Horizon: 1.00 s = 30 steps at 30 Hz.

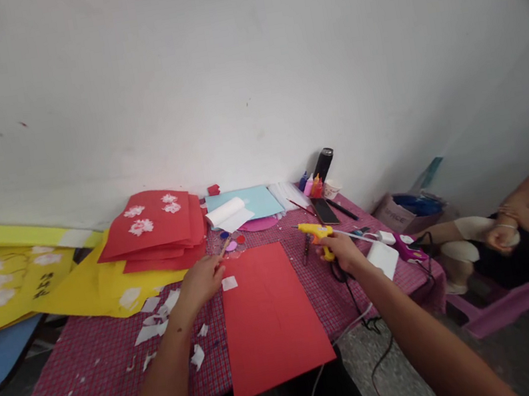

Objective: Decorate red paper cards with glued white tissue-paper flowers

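Note:
My right hand grips a yellow hot glue gun by its handle. The gun's nozzle points left, and a long pale glue stick sticks out of its back. Fingers closed, my left hand seems to pinch a thin light-coloured stick, too small to identify. It is over the left edge of a red sheet of paper, by a small palette of coloured paints. Close to those fingers, a small white paper square lies on the red sheet.
Red sheets with white flowers are stacked at left, over yellow sheets. Torn white scraps lie on the checked tablecloth. Paint bottles, a phone and cables stand or lie right. Another person's hands are far right.

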Each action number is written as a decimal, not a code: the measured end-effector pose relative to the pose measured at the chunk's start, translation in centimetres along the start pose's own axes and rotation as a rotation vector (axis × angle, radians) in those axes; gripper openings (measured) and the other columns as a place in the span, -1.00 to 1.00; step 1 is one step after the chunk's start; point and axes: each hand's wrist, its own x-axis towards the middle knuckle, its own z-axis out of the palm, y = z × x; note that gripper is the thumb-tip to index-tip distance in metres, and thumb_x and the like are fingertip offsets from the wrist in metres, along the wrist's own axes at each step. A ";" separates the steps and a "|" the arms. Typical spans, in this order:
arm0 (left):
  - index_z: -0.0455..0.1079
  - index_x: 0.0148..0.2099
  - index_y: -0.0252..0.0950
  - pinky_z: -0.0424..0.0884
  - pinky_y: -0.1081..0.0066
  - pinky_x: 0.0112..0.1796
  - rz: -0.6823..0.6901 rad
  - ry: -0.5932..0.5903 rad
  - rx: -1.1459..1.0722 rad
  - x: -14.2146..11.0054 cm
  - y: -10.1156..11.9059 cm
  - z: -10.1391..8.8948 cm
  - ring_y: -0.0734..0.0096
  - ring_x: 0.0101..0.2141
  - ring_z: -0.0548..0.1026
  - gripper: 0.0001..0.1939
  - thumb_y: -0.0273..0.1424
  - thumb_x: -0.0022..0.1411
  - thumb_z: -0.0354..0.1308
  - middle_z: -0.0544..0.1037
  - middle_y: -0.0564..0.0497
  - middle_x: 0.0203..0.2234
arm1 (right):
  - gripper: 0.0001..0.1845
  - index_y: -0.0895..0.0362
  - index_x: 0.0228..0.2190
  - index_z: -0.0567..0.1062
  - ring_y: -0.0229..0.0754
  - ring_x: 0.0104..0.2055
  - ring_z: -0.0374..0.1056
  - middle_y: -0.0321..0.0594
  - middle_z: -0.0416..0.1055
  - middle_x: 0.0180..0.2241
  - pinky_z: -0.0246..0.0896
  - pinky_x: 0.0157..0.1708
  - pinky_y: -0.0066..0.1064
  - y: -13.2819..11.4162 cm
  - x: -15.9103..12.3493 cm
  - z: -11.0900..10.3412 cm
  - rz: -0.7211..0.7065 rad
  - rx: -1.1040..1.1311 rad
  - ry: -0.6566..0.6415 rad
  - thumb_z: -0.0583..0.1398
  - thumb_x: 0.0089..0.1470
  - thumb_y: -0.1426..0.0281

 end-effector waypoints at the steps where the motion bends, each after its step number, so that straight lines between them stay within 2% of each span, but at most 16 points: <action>1: 0.43 -0.21 -0.23 0.32 0.37 -0.24 0.005 0.004 0.015 0.0 0.0 0.0 0.20 -0.24 0.52 -0.79 -0.30 0.33 -0.01 0.57 -0.11 -0.27 | -0.75 0.18 -0.32 0.46 -0.28 -0.60 0.37 -0.22 0.50 -0.48 0.29 -0.68 -0.52 -0.1 0.1 0.0 -0.004 0.015 0.010 0.28 -0.15 0.49; 10: 0.46 -0.05 -0.24 0.34 0.36 -0.19 0.010 0.003 -0.004 -0.2 0.4 0.0 0.18 -0.14 0.52 -0.72 -0.31 0.33 -0.02 0.57 -0.15 -0.11 | -0.84 0.19 -0.41 0.47 -0.28 -0.61 0.36 -0.21 0.49 -0.54 0.32 -0.67 -0.51 0.3 1.2 1.1 0.058 0.045 0.039 0.28 -0.16 0.52; 16: 0.46 -0.12 -0.24 0.33 0.34 -0.17 0.022 -0.010 0.004 -0.1 0.5 0.2 0.16 -0.14 0.52 -0.74 -0.31 0.34 -0.04 0.58 -0.17 -0.14 | -0.83 0.19 -0.40 0.48 -0.30 -0.63 0.35 -0.23 0.51 -0.53 0.24 -0.71 -0.55 0.3 3.2 3.5 0.077 0.011 0.020 0.28 -0.15 0.53; 22: 0.44 -0.13 -0.21 0.32 0.33 -0.18 0.035 -0.016 0.019 -0.2 0.6 0.5 0.15 -0.15 0.52 -0.78 -0.35 0.33 -0.03 0.59 -0.15 -0.18 | -0.83 0.20 -0.39 0.48 -0.31 -0.64 0.35 -0.25 0.51 -0.54 0.24 -0.69 -0.56 -0.5 5.1 6.1 0.086 -0.007 -0.078 0.28 -0.15 0.53; 26: 0.43 -0.12 -0.23 0.31 0.33 -0.15 0.021 -0.025 0.026 -0.3 0.9 0.3 0.15 -0.13 0.52 -0.78 -0.35 0.32 -0.03 0.58 -0.18 -0.16 | -0.79 0.18 -0.34 0.47 -0.30 -0.60 0.37 -0.26 0.52 -0.51 0.24 -0.68 -0.55 -0.6 5.3 5.9 0.067 -0.020 -0.105 0.26 -0.14 0.53; 30: 0.42 -0.16 -0.23 0.32 0.33 -0.19 0.028 -0.033 0.025 -0.4 1.3 0.1 0.16 -0.18 0.52 -0.79 -0.36 0.32 -0.04 0.58 -0.16 -0.20 | -0.86 0.18 -0.43 0.45 -0.30 -0.63 0.33 -0.26 0.46 -0.60 0.22 -0.69 -0.55 -0.3 5.1 4.7 0.057 -0.074 -0.086 0.25 -0.15 0.54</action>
